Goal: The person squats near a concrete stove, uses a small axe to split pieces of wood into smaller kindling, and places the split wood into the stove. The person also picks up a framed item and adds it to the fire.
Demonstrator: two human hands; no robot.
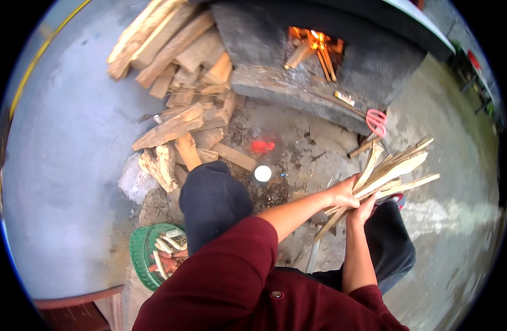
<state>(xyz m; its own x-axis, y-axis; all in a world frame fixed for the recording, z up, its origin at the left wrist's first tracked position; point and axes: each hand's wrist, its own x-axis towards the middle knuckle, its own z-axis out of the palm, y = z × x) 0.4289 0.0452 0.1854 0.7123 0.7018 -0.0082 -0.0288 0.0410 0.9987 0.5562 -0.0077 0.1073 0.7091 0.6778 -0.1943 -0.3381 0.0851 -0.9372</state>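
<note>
A bundle of split wood sticks (396,171) is held out to the right, above my right knee. My left hand (345,193) closes around it from the left, its thumb lying across the sticks. From below, my right hand (363,209) grips the same bundle beside the left. The sticks fan out past my fingers towards the upper right, and thinner ends stick out below. Ahead, flames burn in the opening of a dark masonry stove (315,39). Burning sticks (325,62) jut out of the opening over its ledge (274,80).
Split logs (170,45) are heaped left of the stove, with smaller pieces (170,128) nearer me. A green basket (139,256) holding sticks stands by my left leg. Pink looped handles (376,123) are at the ledge's right end. A red object (262,146) and white round object (263,173) lie on the floor.
</note>
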